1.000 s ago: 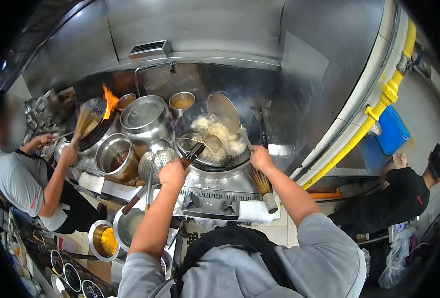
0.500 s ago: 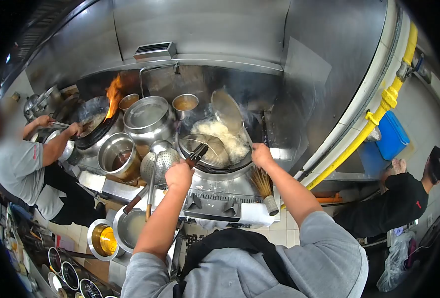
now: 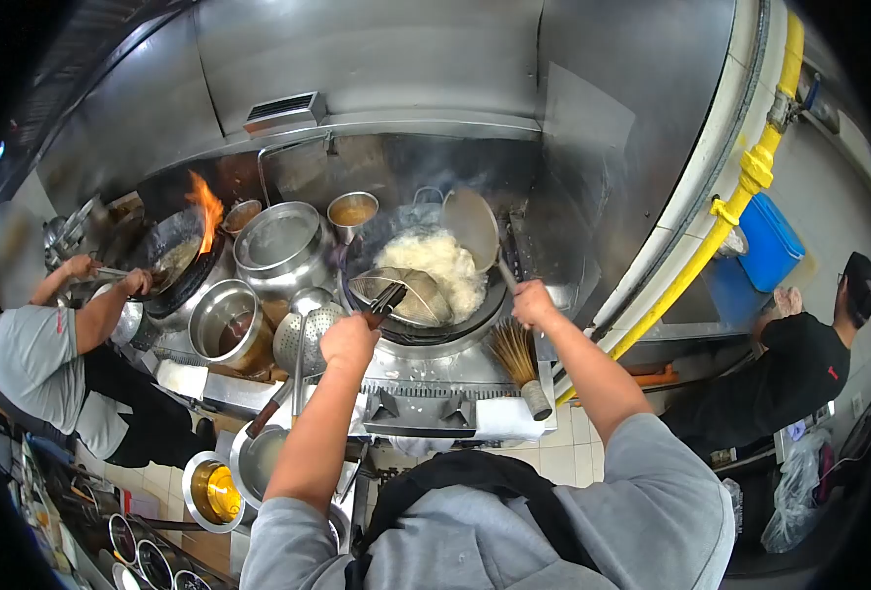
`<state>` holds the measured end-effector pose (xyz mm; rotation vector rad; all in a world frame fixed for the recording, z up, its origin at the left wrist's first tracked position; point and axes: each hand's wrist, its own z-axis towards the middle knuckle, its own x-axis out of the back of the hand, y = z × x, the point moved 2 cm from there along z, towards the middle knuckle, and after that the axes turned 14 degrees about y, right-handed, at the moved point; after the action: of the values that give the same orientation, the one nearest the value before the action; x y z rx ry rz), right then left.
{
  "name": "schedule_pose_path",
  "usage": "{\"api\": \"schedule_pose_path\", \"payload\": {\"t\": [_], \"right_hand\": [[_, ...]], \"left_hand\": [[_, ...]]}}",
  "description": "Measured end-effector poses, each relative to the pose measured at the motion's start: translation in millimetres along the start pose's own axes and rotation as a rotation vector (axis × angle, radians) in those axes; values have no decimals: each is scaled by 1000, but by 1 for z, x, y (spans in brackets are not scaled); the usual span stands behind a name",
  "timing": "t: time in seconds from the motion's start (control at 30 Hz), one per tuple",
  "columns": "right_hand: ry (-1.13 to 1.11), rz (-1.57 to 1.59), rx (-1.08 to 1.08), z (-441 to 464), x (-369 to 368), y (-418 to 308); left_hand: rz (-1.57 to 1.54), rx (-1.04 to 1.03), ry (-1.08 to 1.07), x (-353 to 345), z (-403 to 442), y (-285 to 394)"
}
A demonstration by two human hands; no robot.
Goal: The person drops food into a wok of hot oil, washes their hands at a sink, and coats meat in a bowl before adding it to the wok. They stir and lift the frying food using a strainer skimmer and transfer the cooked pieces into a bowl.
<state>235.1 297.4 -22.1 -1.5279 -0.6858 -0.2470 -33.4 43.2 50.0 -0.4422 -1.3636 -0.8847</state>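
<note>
My left hand [image 3: 350, 340] is wrapped round the dark handle of a wire mesh strainer [image 3: 418, 297], whose basket sits over the near left side of the wok. My right hand [image 3: 533, 304] grips the handle of a wide round ladle [image 3: 470, 230]. Its disc-like head is raised at the wok's right side; whether it has holes cannot be made out. Between the two tools, pale frothy food [image 3: 434, 259] bubbles in the wok [image 3: 460, 332], with steam rising. A bamboo wok brush [image 3: 516, 356] leans on the stove front below my right hand.
A perforated skimmer [image 3: 310, 339] and a pot of dark liquid [image 3: 230, 323] stand left. Behind them is a lidded pot [image 3: 280, 239]. Flames [image 3: 203, 208] rise at a co-worker's wok [image 3: 172, 270]. A bowl of yellow liquid [image 3: 221, 493] sits lower left. Another person [image 3: 780, 374] works right.
The ladle has moved right and its head has turned, with my right hand shifting slightly right. The strainer stays over the wok. The view has shifted a little.
</note>
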Motion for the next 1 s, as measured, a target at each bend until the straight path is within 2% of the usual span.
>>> {"api": "schedule_pose_path", "payload": {"t": [0.07, 0.23, 0.3, 0.33, 0.43, 0.5, 0.53, 0.57, 0.63, 0.83, 0.9, 1.0], "right_hand": [[-22, -25, -105, -32, 1, -36], [74, 25, -81, -43, 35, -48], [104, -274, 6, -41, 46, -44], [102, -273, 2, -47, 43, -42], [-69, -97, -244, -69, 22, -35], [-100, 269, -445, -68, -6, -32], [-270, 220, -523, -58, -12, -38], [-345, 344, -601, -51, -20, -42], [-396, 550, -663, -30, -46, -33], [-487, 917, -604, -14, -87, -17], [-462, 919, -606, -21, -70, -12], [-504, 894, -506, -35, -29, -5]], "left_hand": [[30, 57, -23, 17, -3, 3], [68, 45, 21, 18, -1, -7], [94, 35, -2, 25, -1, -8], [118, 35, 4, 28, -1, -8], [91, 18, -19, 34, 2, -7], [103, 23, -14, 28, 5, -6], [112, 24, -14, 30, 5, -3], [114, 31, 1, 33, 5, -1], [97, -1, -23, 44, -5, 9], [123, -19, 24, 49, -19, 19], [103, 52, 32, 45, -22, 16], [87, 28, 43, 35, -23, 9]]}}
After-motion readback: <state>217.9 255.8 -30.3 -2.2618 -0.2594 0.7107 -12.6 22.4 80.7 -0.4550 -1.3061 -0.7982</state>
